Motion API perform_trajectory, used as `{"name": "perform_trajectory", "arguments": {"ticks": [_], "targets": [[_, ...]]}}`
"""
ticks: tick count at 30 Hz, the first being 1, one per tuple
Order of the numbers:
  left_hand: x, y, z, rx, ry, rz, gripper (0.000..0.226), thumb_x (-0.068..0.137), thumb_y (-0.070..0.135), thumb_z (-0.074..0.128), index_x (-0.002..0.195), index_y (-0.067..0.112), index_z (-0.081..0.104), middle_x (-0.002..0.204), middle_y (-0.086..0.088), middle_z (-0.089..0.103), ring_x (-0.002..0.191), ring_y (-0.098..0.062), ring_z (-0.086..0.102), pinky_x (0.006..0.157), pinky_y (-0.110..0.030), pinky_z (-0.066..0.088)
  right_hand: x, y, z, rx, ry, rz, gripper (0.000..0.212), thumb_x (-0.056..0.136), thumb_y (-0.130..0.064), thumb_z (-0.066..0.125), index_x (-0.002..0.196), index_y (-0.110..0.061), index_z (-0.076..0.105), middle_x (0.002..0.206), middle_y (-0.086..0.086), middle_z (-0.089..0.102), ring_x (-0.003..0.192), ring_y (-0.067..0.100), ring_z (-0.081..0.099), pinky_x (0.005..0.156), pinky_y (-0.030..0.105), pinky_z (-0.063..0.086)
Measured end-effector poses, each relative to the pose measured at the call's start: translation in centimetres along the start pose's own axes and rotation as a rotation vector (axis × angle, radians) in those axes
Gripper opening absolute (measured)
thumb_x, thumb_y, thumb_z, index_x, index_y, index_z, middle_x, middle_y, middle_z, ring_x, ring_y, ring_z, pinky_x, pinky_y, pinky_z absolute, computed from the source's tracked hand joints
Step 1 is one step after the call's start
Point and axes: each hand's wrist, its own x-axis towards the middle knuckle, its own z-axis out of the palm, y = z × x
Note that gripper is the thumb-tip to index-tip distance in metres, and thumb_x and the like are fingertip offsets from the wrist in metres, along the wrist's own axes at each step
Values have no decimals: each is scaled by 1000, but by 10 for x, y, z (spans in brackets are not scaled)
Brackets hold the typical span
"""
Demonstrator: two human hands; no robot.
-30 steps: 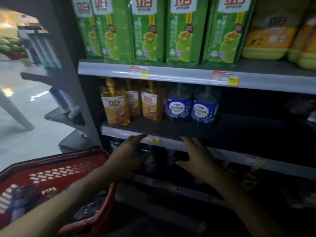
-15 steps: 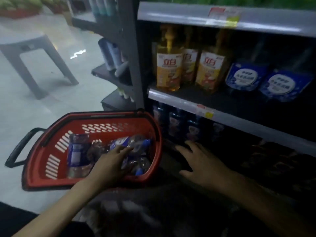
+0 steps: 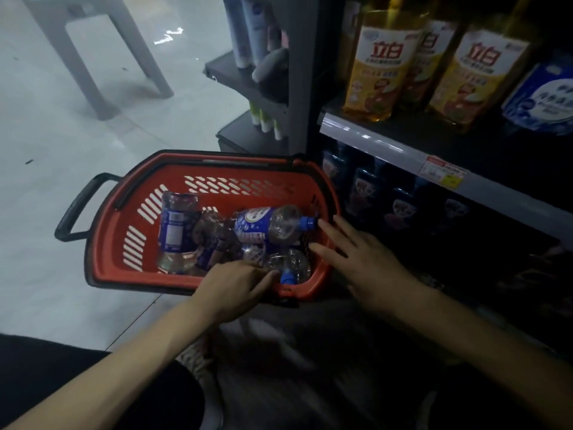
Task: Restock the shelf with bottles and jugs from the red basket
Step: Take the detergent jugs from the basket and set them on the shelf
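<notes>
Pale, shiny floor (image 3: 62, 135) fills the left side, and a grey stool (image 3: 93, 57) stands on it at the back. On the right is a dark shelf (image 3: 372, 138) with a grey front edge and a small price tag (image 3: 443, 173). Yellow bottles (image 3: 378, 66) stand on this shelf, and a jug with a blue label (image 3: 545, 100) stands beside them. Dark bottles (image 3: 366, 190) stand in a row on the shelf below.

The red basket (image 3: 173, 178) sits on the floor, just beside the shelf. Its black handle (image 3: 77, 206) sticks out to the left. A few clear bottles with blue labels lie inside it in a heap. One bottle (image 3: 175, 231) lies on the left side. A top bottle (image 3: 266, 225) lies across the pile with its blue cap pointing to the right. A lower bottle (image 3: 291, 265) lies by the near wall, and its blue cap points down toward the rim.

The left hand (image 3: 232, 290) reaches over the near rim into the basket. Its fingers bend down among the bottles, and its thumb is at the lower bottle. I cannot tell if it has hold of a bottle. The right hand (image 3: 362, 262) is over the right rim of the basket. Its fingers are straight and spread, and it holds nothing. One fingertip is just beside the blue cap of the top bottle.
</notes>
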Motion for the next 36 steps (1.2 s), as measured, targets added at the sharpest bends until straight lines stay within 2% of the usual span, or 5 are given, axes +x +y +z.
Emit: {"name": "perform_trajectory", "arguments": {"ticks": [5,10,20,26,36], "targets": [[6,0,0,1,-58,-10,92,91,78,-2,95,25,74,93,4,70,88,-22,69,73,-43,56,18,-3,13,-105,26,-98,67,58,-11,85,120,-22,61,129,11,66,138,36,49,112,55,39],[8,0,6,-6,-68,19,89,92,78,-2,87,24,69,90,3,69,85,-23,69,74,-44,56,26,-2,10,-111,145,-160,36,73,-12,72,106,-25,64,95,0,70,104,28,64,106,49,43],[9,17,11,-106,-138,100,73,99,70,12,108,32,74,107,11,70,92,-12,69,77,-42,58,-4,4,14,-91,21,-119,38,88,-25,71,122,-34,57,115,-5,69,122,23,59,114,53,35],[15,36,20,-79,-194,147,62,102,66,19,103,31,70,99,12,66,85,-10,67,56,-26,39,-34,10,15,-99,68,-98,35,82,-20,72,115,-30,65,109,-5,72,117,23,63,111,49,40],[36,62,15,-207,-372,96,33,103,51,49,94,26,68,87,5,70,78,-14,67,69,-37,55,-57,14,9,-32,7,-62,50,82,-13,73,128,-28,61,126,-4,68,130,22,56,116,49,34]]}}
